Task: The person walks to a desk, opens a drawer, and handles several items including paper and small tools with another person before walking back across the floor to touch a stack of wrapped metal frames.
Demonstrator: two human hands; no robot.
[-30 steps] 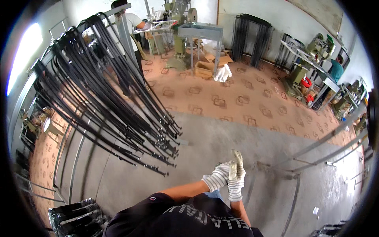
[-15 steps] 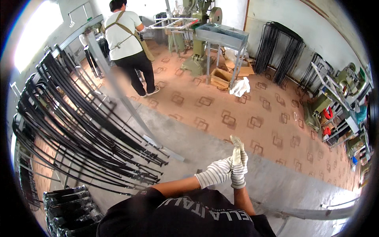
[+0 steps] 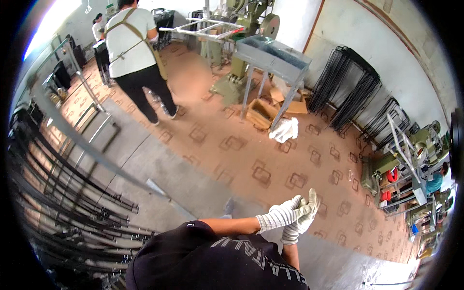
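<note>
Both my hands wear white knitted gloves, the left cuff striped grey, and they meet in front of my chest. My left hand (image 3: 288, 213) lies across the right one, its fingers closed against the glove there. My right hand (image 3: 305, 223) points away from me with its fingers stretched out and held together. I see no tool or part in either hand. Where the palms touch, the finger contact is partly hidden.
Black bent tubes (image 3: 63, 193) hang on a grey metal rack (image 3: 96, 162) at my left. A co-worker in an apron (image 3: 130, 43) stands ahead by a white tube frame (image 3: 203, 32). A metal tray table (image 3: 275, 57), a cardboard box (image 3: 261, 114) and machines (image 3: 425, 145) stand further off.
My view has turned and moved forward, bringing the tray table and co-worker nearer and the hanging tubes further left. My hands, palm to palm before, now cross, the left over the right.
</note>
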